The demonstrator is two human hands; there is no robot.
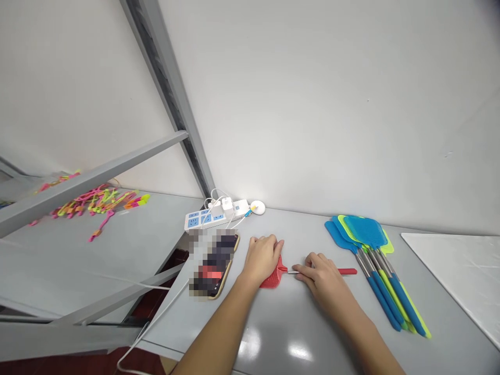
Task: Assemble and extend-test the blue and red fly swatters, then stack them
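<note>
The red fly swatter (pixel 275 275) lay flat on the grey table (pixel 273 333), its long axis running left to right — head under my left hand (pixel 262 257), pressed down palm-flat. My right hand (pixel 320 273) pinched the metal shaft, the red grip poking out beyond it.

**Bright, even light with wide-angle bend**

Soft overhead light fills the scene. Two white glare patches sit on the grey table (pixel 273 344) near the bottom edge. Shadows are faint. Straight lines bow toward the edges; the phone (pixel 214 264) is pixelated.
</note>
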